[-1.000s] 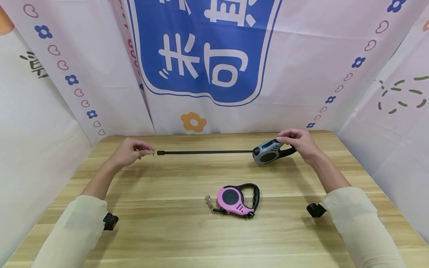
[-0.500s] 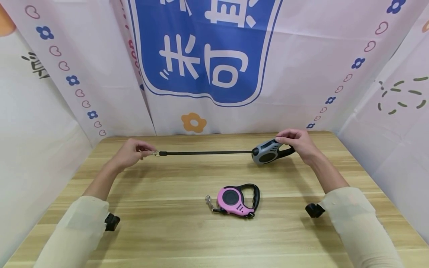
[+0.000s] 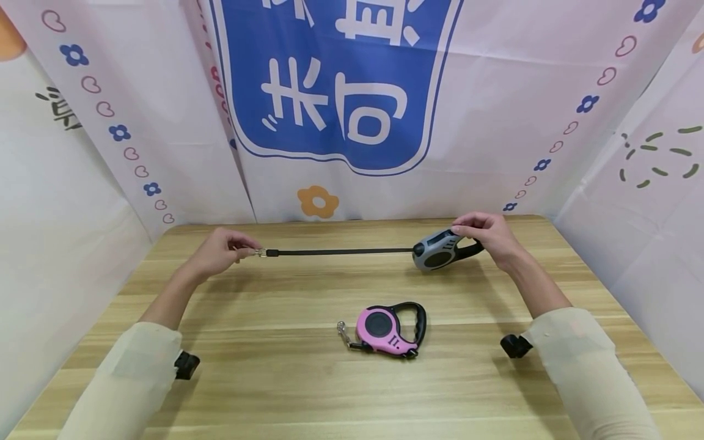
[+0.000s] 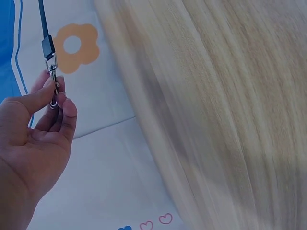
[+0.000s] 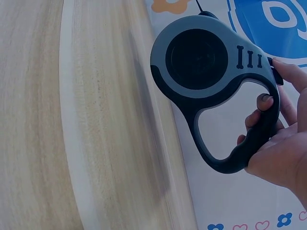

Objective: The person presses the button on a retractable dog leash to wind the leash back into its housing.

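Note:
My left hand (image 3: 217, 253) pinches the metal clip (image 4: 52, 69) of a grey-and-black retractable dog leash (image 3: 438, 250) between thumb and fingers. From that clip a black strap (image 3: 341, 251) runs straight and taut to the leash's casing on the right. My right hand (image 3: 489, 235) grips the leash's black loop handle (image 5: 264, 129). Its fingers curl through the loop, and the thumb lies at the black button (image 5: 276, 74) on top, in the right wrist view. The leash is held above the table's far part. Whether the button is pressed I cannot tell.
A pink-and-black retractable leash (image 3: 379, 327) lies flat on the wooden table (image 3: 275, 391), its metal clip (image 3: 342, 330) pointing left. Printed cloth (image 3: 473, 140) hangs behind the table and at both sides. A black wrist camera sits at each sleeve.
My left hand has moved slightly to the right with the clip, so the exposed strap is a little shorter. The right hand has barely shifted left. The pink leash stays put.

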Tool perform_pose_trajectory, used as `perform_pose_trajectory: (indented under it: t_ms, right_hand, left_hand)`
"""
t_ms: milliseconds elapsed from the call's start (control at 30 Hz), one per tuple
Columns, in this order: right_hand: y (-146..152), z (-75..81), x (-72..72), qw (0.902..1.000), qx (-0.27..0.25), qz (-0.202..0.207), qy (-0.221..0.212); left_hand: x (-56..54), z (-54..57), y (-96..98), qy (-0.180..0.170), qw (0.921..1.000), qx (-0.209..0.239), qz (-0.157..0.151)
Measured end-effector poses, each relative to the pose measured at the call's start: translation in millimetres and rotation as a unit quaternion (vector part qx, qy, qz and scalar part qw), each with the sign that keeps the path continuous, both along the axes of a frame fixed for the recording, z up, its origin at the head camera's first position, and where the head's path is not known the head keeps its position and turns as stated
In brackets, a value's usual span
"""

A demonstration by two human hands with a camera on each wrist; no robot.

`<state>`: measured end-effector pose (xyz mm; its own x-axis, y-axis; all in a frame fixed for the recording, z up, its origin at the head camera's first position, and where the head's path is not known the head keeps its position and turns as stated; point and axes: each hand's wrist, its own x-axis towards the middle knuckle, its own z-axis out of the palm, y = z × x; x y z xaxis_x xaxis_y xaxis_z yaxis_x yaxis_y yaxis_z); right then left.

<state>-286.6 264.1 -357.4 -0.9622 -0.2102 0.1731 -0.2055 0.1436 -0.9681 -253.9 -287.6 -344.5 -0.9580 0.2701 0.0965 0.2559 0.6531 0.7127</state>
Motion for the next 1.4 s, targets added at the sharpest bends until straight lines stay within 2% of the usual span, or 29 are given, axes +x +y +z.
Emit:
perform_pose_trajectory:
  t_ms: [500, 900, 1400]
  right_hand:
    - [0.0, -0.6, 0.2, 1.0000, 0.002, 0.000, -0.003]
    - [-2.7, 0.3, -0.1, 1.0000, 0.005, -0.001, -0.009]
    - [-7.6, -1.4, -0.7, 0.9998, 0.001, -0.001, -0.020]
  left_hand:
    - [-0.5, 1.9, 5.9, 0.013, 0.9997, 0.008, -0.019]
    - [-1.5, -0.2, 7.9, 0.019, 0.9995, 0.004, -0.023]
    - [-2.0, 0.7, 13.7, 0.006, 0.9995, 0.017, -0.027]
